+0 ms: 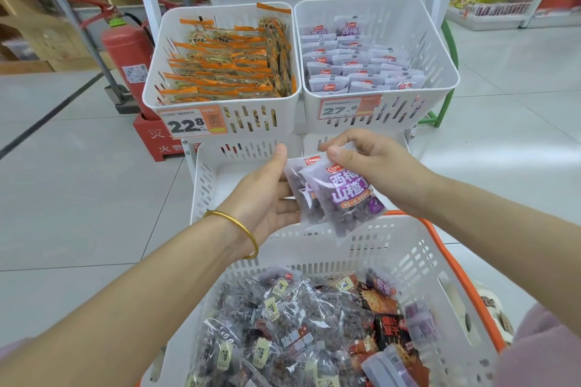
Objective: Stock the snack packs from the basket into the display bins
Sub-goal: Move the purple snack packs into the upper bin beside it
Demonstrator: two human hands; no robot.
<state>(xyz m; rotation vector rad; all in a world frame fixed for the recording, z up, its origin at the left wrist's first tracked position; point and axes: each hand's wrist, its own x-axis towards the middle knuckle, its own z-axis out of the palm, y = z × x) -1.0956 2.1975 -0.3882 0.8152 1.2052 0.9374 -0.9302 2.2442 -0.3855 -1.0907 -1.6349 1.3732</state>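
While the purple packs (341,198) are held just below the right bin (440,78), pinched at the top by the right hand (374,163) and cradled on the nearly straight fingers of the left hand (261,198), they are best squared together, then stood upright in that bin's front row.

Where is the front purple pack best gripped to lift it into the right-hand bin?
Pinch the front purple pack at its flat top seal, coming from above and the right, where the right hand now pinches it. The seal is thin and clear of contents; the bulging lower body overlaps the rear purple pack, so gripping there could drag both.
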